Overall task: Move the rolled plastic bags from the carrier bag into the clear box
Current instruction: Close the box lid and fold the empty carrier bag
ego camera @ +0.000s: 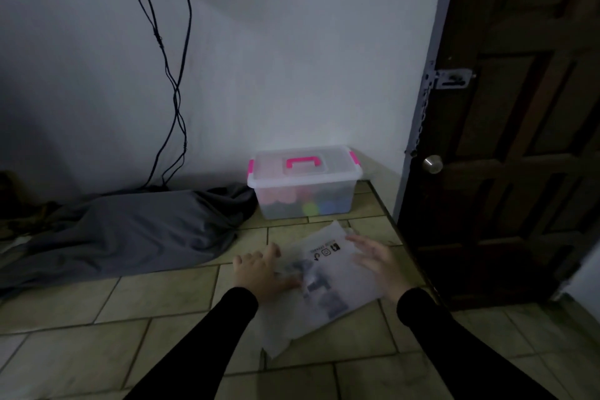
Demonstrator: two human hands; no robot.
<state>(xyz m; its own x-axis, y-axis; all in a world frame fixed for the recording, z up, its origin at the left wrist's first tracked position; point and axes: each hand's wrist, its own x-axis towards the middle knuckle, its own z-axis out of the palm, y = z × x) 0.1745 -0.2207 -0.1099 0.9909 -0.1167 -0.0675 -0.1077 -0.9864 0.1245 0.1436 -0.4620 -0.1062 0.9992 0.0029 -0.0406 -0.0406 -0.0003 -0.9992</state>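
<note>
Dim, bluish light, soft blur, dark corners, wide-angle bending

We see a dim room with a plain white wall [292,58] ahead of us, down which several black cables [168,75] hang to the floor at the left. The floor [97,334] is laid with pale greenish tiles, and a grey cloth [130,230] lies bundled along the foot of the wall at the left. At the right edge of the wall a dark wooden door [526,140] stands shut, with a round metal knob [432,164], a metal latch [453,78] above it and a chain [422,120] hanging along the frame.
</note>
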